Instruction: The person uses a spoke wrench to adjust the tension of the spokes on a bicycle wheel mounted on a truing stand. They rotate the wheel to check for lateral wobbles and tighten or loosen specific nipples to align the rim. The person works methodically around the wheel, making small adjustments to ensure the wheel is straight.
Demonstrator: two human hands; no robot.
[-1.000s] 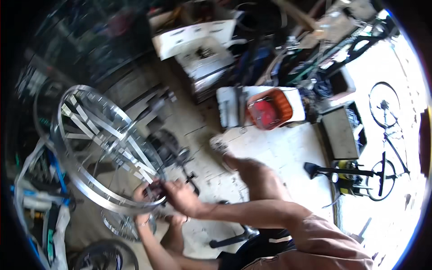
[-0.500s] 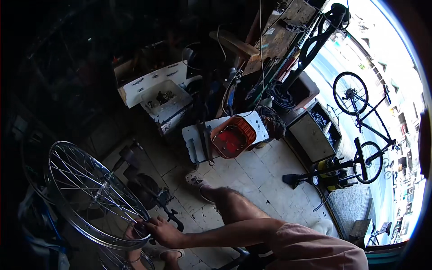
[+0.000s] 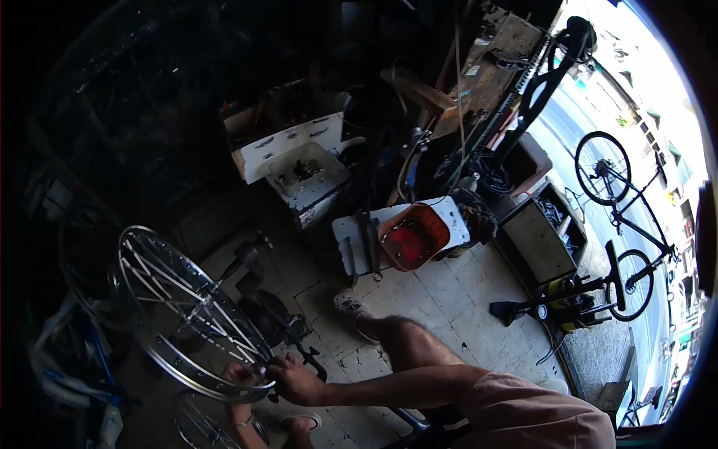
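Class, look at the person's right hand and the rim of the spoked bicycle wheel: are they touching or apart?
Touching. The head view shows the right hand closed over the near edge of the wheel rim, its fingers wrapped onto the metal with no gap visible.

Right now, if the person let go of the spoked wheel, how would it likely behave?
The spoked wheel looks stiff: a metal rim on thin spokes, probably light for its size. Both hands, left hand and right hand, grip its lower rim; released, its round rim would likely roll or topple sideways.

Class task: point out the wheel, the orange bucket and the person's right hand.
wheel [image 3: 161,352]: head view, on the lower rim.
orange bucket [image 3: 419,224]: head view, on its upper rim.
right hand [image 3: 295,380]: head view, on the back of the hand.
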